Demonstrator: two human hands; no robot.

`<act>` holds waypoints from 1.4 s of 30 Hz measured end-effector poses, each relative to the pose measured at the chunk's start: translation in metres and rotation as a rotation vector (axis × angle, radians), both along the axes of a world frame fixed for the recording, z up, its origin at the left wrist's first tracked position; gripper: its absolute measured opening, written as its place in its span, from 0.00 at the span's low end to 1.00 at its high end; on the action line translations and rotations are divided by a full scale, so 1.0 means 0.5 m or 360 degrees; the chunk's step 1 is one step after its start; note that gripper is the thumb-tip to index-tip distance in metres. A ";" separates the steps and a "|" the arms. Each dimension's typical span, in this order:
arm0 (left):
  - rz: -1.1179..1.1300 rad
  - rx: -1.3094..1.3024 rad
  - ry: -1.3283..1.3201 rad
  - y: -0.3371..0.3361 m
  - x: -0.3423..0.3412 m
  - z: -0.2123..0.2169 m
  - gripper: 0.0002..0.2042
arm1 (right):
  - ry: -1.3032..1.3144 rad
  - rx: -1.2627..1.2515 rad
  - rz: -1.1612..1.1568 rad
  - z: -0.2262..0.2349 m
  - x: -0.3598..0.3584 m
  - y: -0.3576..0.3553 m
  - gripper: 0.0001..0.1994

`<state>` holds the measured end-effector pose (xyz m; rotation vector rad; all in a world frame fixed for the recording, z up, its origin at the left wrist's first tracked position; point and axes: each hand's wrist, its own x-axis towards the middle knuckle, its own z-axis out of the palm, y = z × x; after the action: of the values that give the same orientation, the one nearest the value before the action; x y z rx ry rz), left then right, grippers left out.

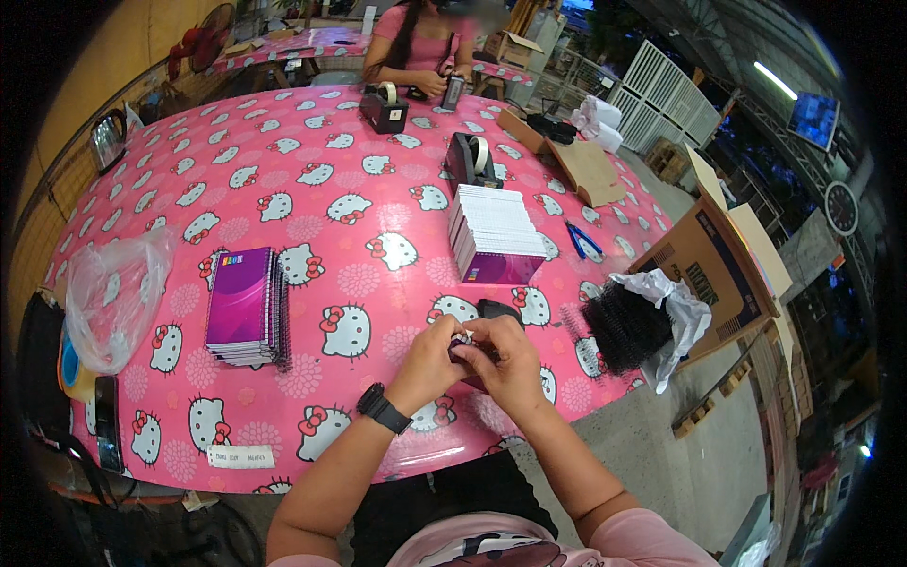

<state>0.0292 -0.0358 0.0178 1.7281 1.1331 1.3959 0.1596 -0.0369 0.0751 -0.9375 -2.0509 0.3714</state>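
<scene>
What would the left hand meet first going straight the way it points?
The right hand, probably: it sits just ahead of the left hand, though any gap in depth is unclear.

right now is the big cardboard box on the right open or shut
Open: the cardboard box has its flaps sticking up and outward rather than folded over the top.

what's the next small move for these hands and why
Probably ease the right hand slightly aside to check the small dark item: the fingertips of both hands meet around it and hide most of it. The left hand could likely steady it meanwhile, since its fingers are there too.
</scene>
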 end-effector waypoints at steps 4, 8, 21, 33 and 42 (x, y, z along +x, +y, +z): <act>0.0043 0.0057 0.0047 0.003 0.003 -0.009 0.18 | -0.0037 0.0060 0.0028 -0.009 0.006 0.004 0.12; 0.0072 0.0083 0.0028 0.005 0.003 -0.012 0.16 | -0.0143 0.0137 0.0021 -0.003 -0.004 0.001 0.11; -0.0213 0.0016 0.0097 0.000 -0.009 0.005 0.15 | -0.0162 -0.0005 0.0313 0.012 0.024 0.031 0.06; -0.0035 -0.0083 -0.0190 -0.007 -0.054 0.010 0.15 | -0.0233 0.0201 0.0188 0.061 0.072 0.001 0.17; 0.1538 0.0452 -0.0703 -0.125 -0.369 0.089 0.15 | -0.0027 -0.0063 -0.0312 -0.125 0.252 0.030 0.20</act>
<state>-0.1553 -0.0985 0.0623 0.9059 1.6363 2.4503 0.2855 -0.0220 0.0128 -1.1581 -1.9520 0.3009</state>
